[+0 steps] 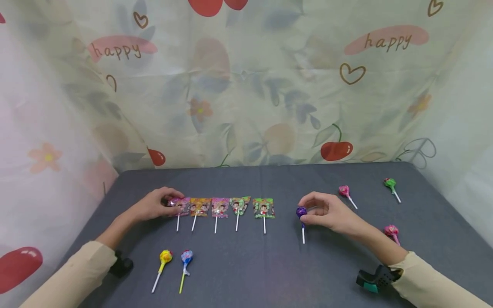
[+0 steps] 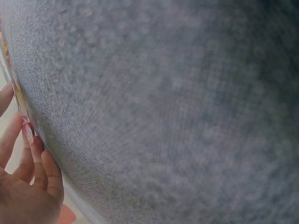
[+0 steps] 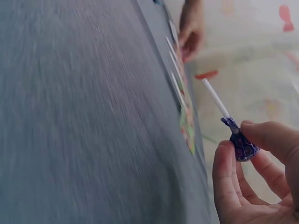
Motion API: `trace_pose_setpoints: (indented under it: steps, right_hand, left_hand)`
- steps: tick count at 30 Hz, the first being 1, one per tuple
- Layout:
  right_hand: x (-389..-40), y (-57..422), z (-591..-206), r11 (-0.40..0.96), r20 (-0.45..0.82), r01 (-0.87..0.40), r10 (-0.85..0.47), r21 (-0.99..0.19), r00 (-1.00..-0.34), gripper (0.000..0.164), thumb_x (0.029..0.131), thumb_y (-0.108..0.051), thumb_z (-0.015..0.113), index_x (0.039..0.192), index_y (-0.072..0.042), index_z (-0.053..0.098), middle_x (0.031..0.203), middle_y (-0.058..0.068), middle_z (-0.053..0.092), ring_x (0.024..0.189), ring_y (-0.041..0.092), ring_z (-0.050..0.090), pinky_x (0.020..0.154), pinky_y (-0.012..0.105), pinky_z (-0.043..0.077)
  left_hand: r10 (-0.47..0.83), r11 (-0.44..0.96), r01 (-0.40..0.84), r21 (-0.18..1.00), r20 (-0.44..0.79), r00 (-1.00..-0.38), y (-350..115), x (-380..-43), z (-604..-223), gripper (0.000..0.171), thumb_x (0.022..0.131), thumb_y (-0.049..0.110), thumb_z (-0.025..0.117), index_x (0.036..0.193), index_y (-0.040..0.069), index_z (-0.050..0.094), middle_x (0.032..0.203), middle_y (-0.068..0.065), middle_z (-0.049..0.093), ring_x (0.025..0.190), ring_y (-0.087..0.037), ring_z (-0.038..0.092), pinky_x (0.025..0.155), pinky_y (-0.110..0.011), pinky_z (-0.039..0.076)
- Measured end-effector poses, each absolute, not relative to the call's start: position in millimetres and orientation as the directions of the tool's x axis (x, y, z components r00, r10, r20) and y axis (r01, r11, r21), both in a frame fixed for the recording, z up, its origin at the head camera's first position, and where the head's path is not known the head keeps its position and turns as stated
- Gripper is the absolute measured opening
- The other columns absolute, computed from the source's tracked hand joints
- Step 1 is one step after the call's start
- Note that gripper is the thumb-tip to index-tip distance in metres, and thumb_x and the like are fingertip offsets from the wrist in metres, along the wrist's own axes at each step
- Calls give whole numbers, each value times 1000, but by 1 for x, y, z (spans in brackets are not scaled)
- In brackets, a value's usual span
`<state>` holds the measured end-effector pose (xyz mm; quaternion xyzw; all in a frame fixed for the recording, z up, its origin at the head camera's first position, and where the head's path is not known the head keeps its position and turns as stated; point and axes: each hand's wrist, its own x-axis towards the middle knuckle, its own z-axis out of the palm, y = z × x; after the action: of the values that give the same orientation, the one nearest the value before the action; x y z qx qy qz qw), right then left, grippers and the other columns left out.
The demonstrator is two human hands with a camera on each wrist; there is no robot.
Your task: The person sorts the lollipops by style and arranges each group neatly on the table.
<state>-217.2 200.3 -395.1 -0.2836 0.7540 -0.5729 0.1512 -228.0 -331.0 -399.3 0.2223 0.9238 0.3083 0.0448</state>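
With thumb and fingers my left hand (image 1: 154, 205) grips the left edge of a pink flat-wrapped lollipop (image 1: 185, 207), the leftmost in a row; the fingers cover part of its wrapper. Alongside it lie an orange-wrapped lollipop (image 1: 200, 206), another pink one (image 1: 220, 206), a tilted green one (image 1: 239, 204) and, past a wider gap, a second green one (image 1: 264, 208). My right hand (image 1: 337, 214), to the right of the row, pinches a round purple lollipop (image 3: 244, 147) by its head. Its white stick (image 1: 303, 235) points toward me.
Nearer me on the grey tabletop (image 1: 246, 273) lie a yellow lollipop (image 1: 165, 256) and a blue one (image 1: 186, 256). On the right are a pink round lollipop (image 1: 344, 191), a green one (image 1: 390, 183) and another pink one (image 1: 391, 231), partly behind my right forearm. A printed curtain (image 1: 246, 107) hangs behind.
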Motion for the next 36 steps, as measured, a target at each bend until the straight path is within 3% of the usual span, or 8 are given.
trace_pose_setpoints:
  steps: [9, 18, 25, 36]
  right_hand:
    - [-208, 163, -401, 99, 83, -195, -657, -976, -749, 37, 92, -1, 74, 123, 10, 57, 117, 24, 59, 86, 33, 70, 79, 44, 56]
    - [-194, 128, -404, 55, 37, -103, -690, -993, -723, 33, 91, 0, 75, 119, 9, 60, 114, 22, 61, 85, 31, 71, 79, 44, 56]
    - [-182, 97, -407, 67, 60, -155, -720, -986, -692, 25, 88, 0, 79, 110, 0, 68, 106, 13, 67, 87, 27, 70, 74, 32, 55]
    - [-164, 39, -408, 47, 85, -189, -771, -981, -631, 22, 85, 0, 82, 104, -3, 71, 98, 3, 69, 84, 15, 66, 77, 32, 56]
  left_hand:
    - [436, 717, 379, 586, 48, -899, -328, -230, -398, 42, 91, 22, 79, 125, 2, 66, 113, -11, 59, 98, -29, 53, 80, -43, 45]
    - [437, 718, 384, 580, 54, -898, -329, -229, -400, 41, 91, 21, 79, 124, 2, 67, 113, -13, 60, 99, -31, 54, 82, -45, 45]
    - [437, 716, 379, 586, 47, -898, -330, -228, -399, 41, 91, 21, 79, 125, 2, 66, 114, -12, 60, 99, -30, 53, 81, -44, 45]
    - [430, 720, 375, 584, 49, -902, -330, -227, -399, 41, 91, 22, 79, 125, 2, 67, 114, -12, 60, 99, -30, 53, 82, -46, 45]
